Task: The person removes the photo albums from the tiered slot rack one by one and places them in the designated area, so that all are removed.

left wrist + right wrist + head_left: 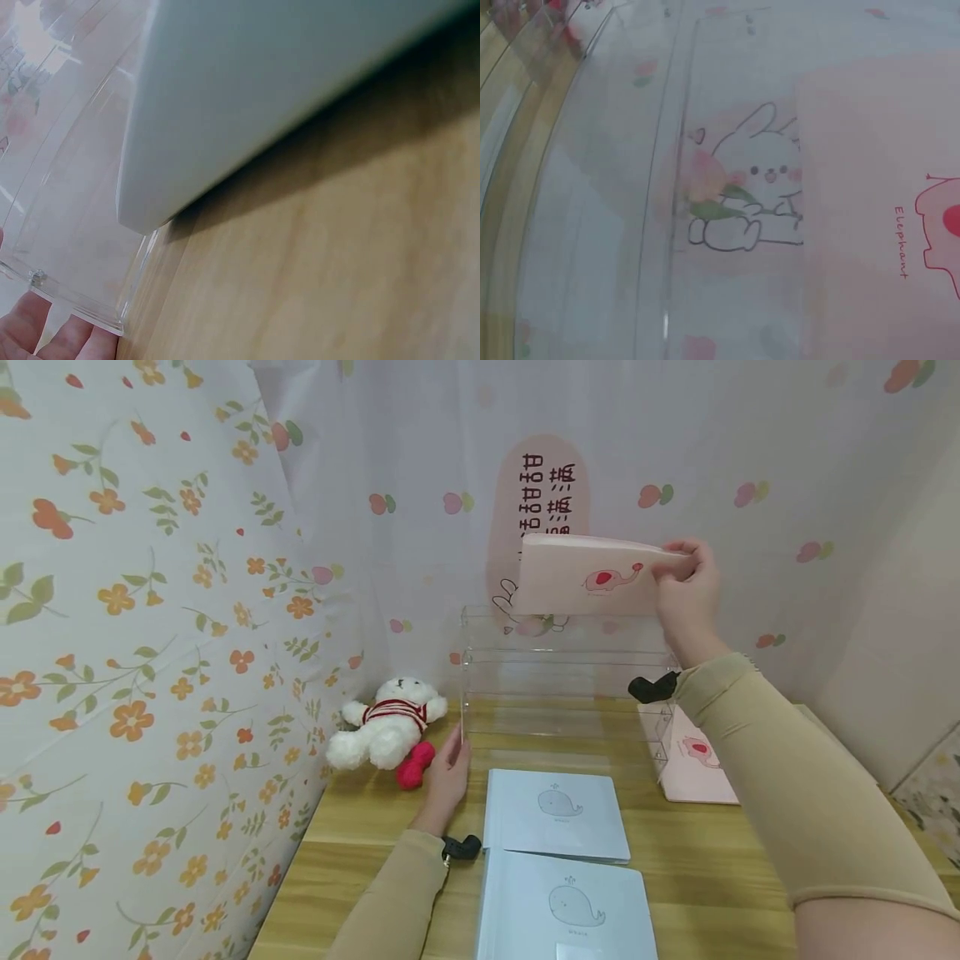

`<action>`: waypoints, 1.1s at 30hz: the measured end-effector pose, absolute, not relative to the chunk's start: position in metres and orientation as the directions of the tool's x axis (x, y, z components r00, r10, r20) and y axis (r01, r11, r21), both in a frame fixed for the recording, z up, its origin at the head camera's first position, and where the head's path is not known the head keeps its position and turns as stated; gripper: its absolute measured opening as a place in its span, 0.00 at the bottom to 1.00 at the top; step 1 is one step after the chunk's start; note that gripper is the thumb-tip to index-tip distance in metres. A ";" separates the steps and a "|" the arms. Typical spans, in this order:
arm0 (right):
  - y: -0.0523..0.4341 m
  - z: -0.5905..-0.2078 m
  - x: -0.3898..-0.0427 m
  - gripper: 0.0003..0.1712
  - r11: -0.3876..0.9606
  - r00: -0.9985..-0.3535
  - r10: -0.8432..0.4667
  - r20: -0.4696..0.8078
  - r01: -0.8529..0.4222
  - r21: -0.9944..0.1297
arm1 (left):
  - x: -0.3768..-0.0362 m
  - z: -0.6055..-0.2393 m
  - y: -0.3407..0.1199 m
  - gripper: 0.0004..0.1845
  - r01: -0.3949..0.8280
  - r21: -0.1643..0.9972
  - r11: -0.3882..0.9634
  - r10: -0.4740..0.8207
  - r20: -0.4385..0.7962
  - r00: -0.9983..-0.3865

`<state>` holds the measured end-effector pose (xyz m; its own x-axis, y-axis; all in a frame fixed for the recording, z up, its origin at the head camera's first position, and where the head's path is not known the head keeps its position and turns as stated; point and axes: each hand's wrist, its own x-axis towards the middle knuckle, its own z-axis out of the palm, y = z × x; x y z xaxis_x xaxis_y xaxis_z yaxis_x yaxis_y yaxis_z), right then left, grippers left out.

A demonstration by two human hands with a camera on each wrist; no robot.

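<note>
Whale notebooks, two pale blue ones, are lying nearest me on the wooden table point(712, 868): the near one point(562, 906) at the bottom edge, the far one point(555, 814) just beyond it; I am seeing my left hand point(447, 774) resting beside the far one, its fingers point(45, 334) lying straight against the lower left corner of the clear acrylic rack point(562, 693), steadying it and gripping nothing; a white plush bear point(386, 722) with a red bow is lying to the left of that hand, near the flowered curtain; a second pink notebook point(693, 764) is lying flat behind the rack's right wall; higher and farther, my right hand point(686, 585) is pinching the right edge of the pink elephant notebook point(588, 577), holding it in the air, upright and slightly tilted, above the rack's top tier, with the printed backdrop point(547, 485) behind it. In my judgement the step is going best if I am keeping the notebook's lower edge level and parallel to the tier while the left hand braces the light rack; the transparent walls are hard to read, so an edge may catch on the front lip; the bear and the blue notebooks are lying clear of the path.
</note>
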<state>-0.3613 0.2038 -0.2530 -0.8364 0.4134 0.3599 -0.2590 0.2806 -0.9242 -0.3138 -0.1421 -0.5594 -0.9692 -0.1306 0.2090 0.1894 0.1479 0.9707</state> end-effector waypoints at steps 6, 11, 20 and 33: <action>0.218 -0.248 -0.338 0.15 0.317 -0.821 0.395 0.411 -0.299 -0.900 | -0.314 -0.561 -0.141 0.28 0.200 0.966 0.163 -0.124 0.221 -0.967; 0.228 -0.254 -0.321 0.16 0.387 -0.793 0.388 0.470 -0.323 -0.864 | -0.314 -0.561 -0.140 0.28 0.204 0.961 0.188 -0.135 0.231 -0.964; 0.235 -0.275 -0.294 0.16 0.448 -0.835 0.316 0.450 -0.287 -0.847 | -0.311 -0.558 -0.140 0.28 0.197 0.959 0.202 -0.142 0.228 -0.963; 0.250 -0.313 -0.257 0.12 0.540 -0.884 0.211 0.418 -0.251 -0.803 | -0.312 -0.559 -0.141 0.27 0.198 0.966 0.167 -0.133 0.222 -0.966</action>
